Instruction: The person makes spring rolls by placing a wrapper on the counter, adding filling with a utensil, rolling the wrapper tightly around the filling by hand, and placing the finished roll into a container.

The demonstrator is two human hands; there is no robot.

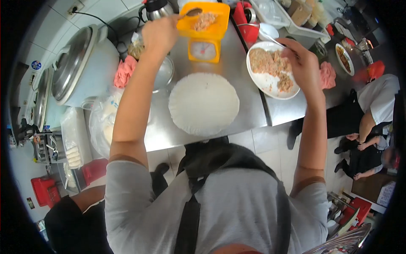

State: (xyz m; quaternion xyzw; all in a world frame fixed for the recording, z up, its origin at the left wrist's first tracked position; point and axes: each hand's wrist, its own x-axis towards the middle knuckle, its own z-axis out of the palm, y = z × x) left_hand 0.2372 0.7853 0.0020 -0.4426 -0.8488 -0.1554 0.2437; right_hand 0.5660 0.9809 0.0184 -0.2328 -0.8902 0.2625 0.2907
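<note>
Steel bench: it runs across the upper middle; a dark seam splits it toward 2 o'clock, and the clock is centred on the white round.
Lidded cooker [91, 70]: at 10 o'clock, upright, its lid on.
Clear plastic bag [100, 122]: at 9 o'clock, with pale contents.
White round [204, 103]: flat on the bench [249, 106], thin and crinkled at its rim, in front of the torso.
Orange scale [204, 50]: at 12 o'clock, near the round but apart from it, its dial facing the person; the orange tray [223, 17] on top carries a small heap of pinkish mince [205, 21].
White plate [267, 85]: at 2 o'clock, with a larger spread of mince and a bare patch toward its near side.
Left hand [161, 34]: at 11 o'clock, fingers curled round the spoon's handle.
Right hand [299, 59]: at 2 o'clock, over the plate's right side, fingers bent and pinching a slim metal utensil [275, 41].
Metal bowl [165, 75]: at 10 o'clock, partly behind the left forearm.
Pink cloths: one [125, 72] at 10 o'clock by the cooker, the other [327, 75] between 2 and 3 o'clock.
Spoon [194, 12]: its bowl is over the tray, beside the small heap.
</note>
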